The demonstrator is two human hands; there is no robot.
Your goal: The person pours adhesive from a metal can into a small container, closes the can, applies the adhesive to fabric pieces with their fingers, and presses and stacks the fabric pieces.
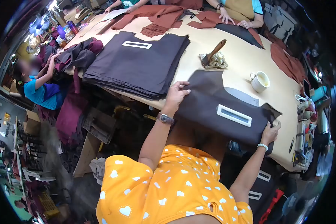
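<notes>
A dark brown fabric panel (203, 99) with a white-edged rectangular slot (234, 115) is stretched between my two hands at the table's near edge. My left hand (177, 96) pinches its upper left edge, fingers closed. At the panel's right end, my right hand (270, 133) is closed on the edge, its thumb on top. Behind the panel, a grey curved piece (242, 96) shows in part. To the left lies a thick stack of similar dark panels (149, 61), with another white-edged slot (137, 44) on the top one.
A wooden-handled brush (216, 50) rests on a crumpled, crusted lump (216, 61). Right of it stands a white cup (260, 82). Rust-coloured pieces (156, 18) lie across the far side of the table (190, 41). Co-workers' hands (235, 20) are there, and another person (44, 87) works at left.
</notes>
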